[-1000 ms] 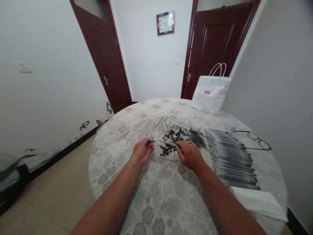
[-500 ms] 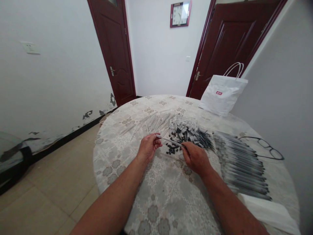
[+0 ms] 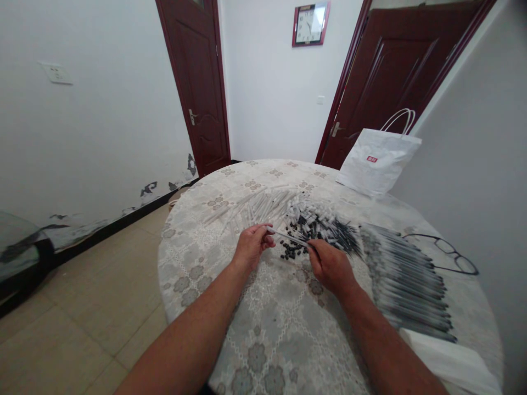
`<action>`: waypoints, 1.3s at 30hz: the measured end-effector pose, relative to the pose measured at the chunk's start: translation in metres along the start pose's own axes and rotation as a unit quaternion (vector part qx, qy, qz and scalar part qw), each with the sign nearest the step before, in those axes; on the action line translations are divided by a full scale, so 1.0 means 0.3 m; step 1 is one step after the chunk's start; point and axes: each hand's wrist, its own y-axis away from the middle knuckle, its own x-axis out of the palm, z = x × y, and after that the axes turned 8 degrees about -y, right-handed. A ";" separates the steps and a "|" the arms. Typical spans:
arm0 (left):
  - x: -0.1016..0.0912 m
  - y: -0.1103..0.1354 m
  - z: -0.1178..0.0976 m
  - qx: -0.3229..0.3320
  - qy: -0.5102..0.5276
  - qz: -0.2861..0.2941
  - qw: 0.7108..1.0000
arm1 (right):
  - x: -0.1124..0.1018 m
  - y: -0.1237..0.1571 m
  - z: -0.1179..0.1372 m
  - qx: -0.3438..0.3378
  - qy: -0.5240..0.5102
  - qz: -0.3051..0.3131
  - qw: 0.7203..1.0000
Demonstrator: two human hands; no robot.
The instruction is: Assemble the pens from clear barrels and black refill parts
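Observation:
A slender, pale pen (image 3: 287, 236) spans the gap between my two hands above the table. My left hand (image 3: 251, 246) pinches its left end between thumb and fingers. The other end sits in my right hand (image 3: 332, 266), whose closed fingers hide it. Just beyond the pen lie small black plugs (image 3: 291, 252) and a heap of white caps (image 3: 315, 209). Thin dark refills (image 3: 346, 236) fan out at the heap's right. Clear pen barrels (image 3: 263, 206) are spread behind my left hand.
Many pens (image 3: 411, 282) lie in a row on the right, beside eyeglasses (image 3: 457, 255). A white paper bag (image 3: 376, 164) stands at the back right. A white folded item (image 3: 453, 359) rests near the front right of the patterned tablecloth (image 3: 251, 334).
The view has shifted slightly. Both hands keep hold of the pen in nearly the same place, with little visible movement.

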 end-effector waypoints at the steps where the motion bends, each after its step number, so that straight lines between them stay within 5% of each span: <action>1: -0.001 -0.001 0.002 0.002 -0.008 -0.002 1.000 | -0.001 0.000 0.001 -0.003 -0.001 -0.001 1.000; 22: 0.000 -0.005 0.026 -0.034 0.028 0.016 0.999 | 0.000 -0.003 0.022 -0.032 -0.043 -0.015 0.998; 29: 0.009 -0.006 0.031 -0.036 0.027 0.013 0.999 | -0.023 -0.019 0.043 0.086 -0.155 0.017 0.984; 32: 0.014 -0.004 0.023 -0.035 0.005 0.016 0.999 | -0.026 -0.026 0.041 0.227 -0.287 0.058 0.929; 35: 0.016 -0.001 0.015 -0.035 -0.027 0.022 0.999 | -0.023 -0.030 0.040 0.358 -0.445 0.092 0.815; 39: 0.012 -0.012 0.014 -0.021 -0.050 0.018 0.998 | -0.025 -0.039 0.040 0.424 -0.546 0.092 0.716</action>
